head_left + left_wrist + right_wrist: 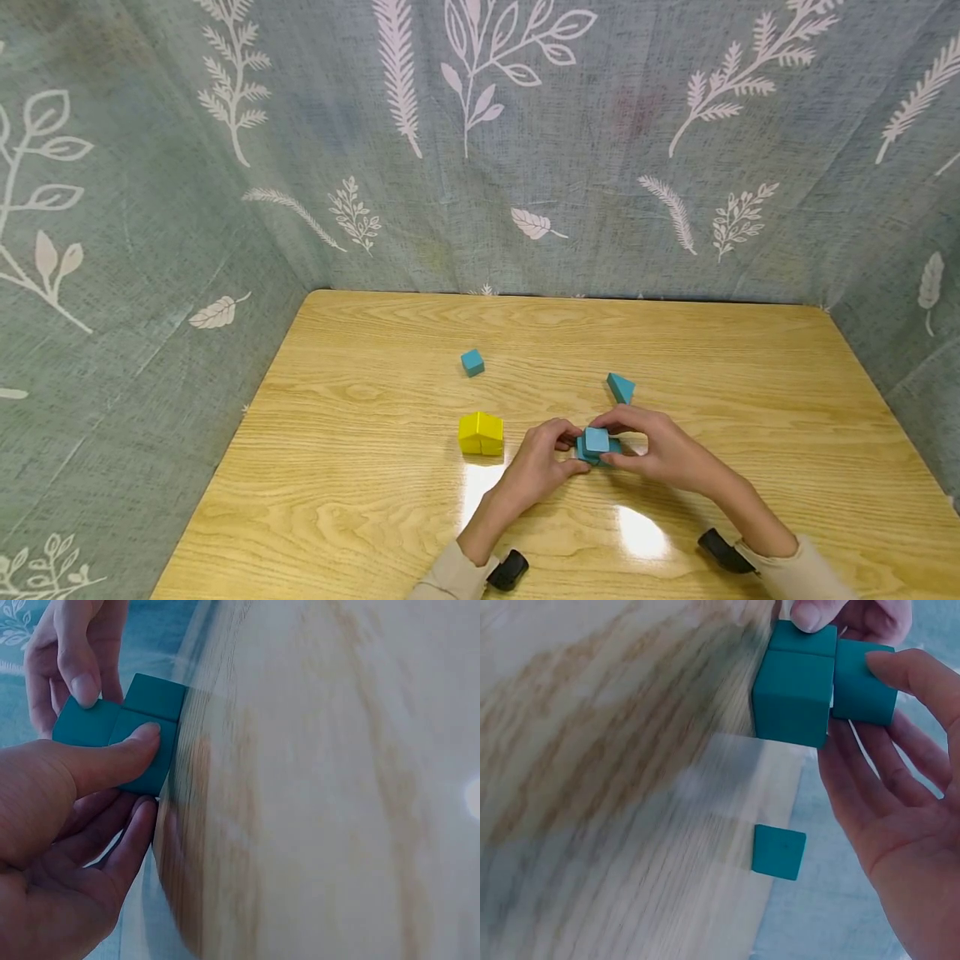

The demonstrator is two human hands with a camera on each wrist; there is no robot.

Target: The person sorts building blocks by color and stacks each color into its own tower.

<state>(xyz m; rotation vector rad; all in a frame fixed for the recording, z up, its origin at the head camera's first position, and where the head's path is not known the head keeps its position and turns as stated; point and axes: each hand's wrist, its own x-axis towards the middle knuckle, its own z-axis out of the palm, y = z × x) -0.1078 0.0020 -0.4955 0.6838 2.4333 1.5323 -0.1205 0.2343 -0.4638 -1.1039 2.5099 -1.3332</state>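
A small cluster of blue blocks (596,444) sits on the wooden table (375,500), one cube lying on top of the others. Both hands meet at it. My left hand (567,454) pinches the cluster from the left, its thumb (124,754) pressed on a block face (154,697) and its fingers underneath. From the right, my right hand (621,448) holds it, with the thumb (907,671) on one blue block (862,694) beside a larger cube (793,701). The lower blocks are partly hidden by the fingers.
A yellow block pair (481,434) stands just left of the hands. A loose blue cube (472,362) lies farther back, and a blue wedge (620,387) lies behind the right hand. Leaf-patterned cloth (480,150) walls the table on three sides.
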